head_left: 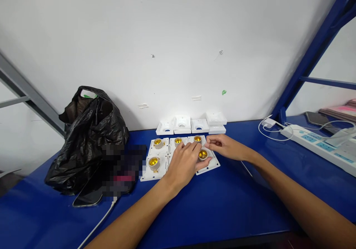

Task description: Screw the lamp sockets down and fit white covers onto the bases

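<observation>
White lamp holders with brass-coloured threaded sockets lie in two rows on the blue table. My left hand (185, 161) reaches over the front row, its thumb and fingers curled around the socket of the front-right lamp holder (203, 154). Just beside that socket, on its far right side, my right hand (224, 146) has thumb and fingertips pinched together; whatever is between them is too small to make out. Left of my hands sit a front lamp holder (154, 162) and a back lamp holder (158, 143). My left hand hides part of the front row's middle.
White square covers (182, 123) stand along the wall, some stacked. A black plastic bag (89, 141) and a phone (89, 193) with a white cable are at left. On the right lie a white power strip (319, 145) and a charger (268, 123). Blue frame posts (311, 52) rise there.
</observation>
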`<state>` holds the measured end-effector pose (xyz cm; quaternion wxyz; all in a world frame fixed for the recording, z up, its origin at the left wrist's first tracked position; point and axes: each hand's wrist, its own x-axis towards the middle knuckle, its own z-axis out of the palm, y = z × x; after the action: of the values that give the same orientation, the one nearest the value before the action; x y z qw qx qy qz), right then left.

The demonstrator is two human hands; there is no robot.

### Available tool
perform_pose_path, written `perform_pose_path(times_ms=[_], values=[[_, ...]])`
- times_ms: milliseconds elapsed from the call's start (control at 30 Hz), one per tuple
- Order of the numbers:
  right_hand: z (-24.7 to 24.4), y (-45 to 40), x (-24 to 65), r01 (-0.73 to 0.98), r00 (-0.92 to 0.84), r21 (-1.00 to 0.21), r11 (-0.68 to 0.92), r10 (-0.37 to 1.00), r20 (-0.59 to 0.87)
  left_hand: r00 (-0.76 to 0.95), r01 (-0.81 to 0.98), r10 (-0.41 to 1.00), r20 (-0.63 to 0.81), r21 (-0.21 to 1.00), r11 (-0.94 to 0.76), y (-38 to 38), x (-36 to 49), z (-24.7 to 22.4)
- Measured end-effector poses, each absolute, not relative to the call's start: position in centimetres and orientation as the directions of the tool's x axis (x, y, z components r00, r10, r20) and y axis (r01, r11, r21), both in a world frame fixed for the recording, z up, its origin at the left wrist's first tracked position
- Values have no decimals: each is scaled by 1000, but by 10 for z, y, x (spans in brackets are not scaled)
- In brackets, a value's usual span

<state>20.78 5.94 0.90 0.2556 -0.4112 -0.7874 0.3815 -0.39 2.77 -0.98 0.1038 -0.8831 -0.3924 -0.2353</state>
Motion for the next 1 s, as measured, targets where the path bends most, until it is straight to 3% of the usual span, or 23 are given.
perform_pose_path(times_ms=[200,433,533,633,700,800,900,1000], values=[[0,69,207,439,-285,-834,335,932,224,532,768,670,518,38,-639,25,-1,-7],[4,68,207,319,-390,-922,219,917,83,520,724,624,584,86,-684,23,-1,-5],[8,67,209,197,-383,-967,160,921,75,428,666,661,616,280,-692,19,1,-5],[10,67,211,44,-332,-994,99,940,79,107,471,766,634,646,-601,11,10,-6],[11,68,212,-37,-294,-996,78,952,86,-125,167,835,536,841,-515,3,18,-7],[11,69,212,-86,-286,-995,55,955,78,-91,-284,976,200,934,-217,-10,31,-6],[9,68,212,-35,-313,-998,61,947,68,189,-592,981,-38,793,144,-19,40,-6],[5,70,213,156,-317,-968,195,938,138,392,-636,906,-160,665,392,-18,44,-11]])
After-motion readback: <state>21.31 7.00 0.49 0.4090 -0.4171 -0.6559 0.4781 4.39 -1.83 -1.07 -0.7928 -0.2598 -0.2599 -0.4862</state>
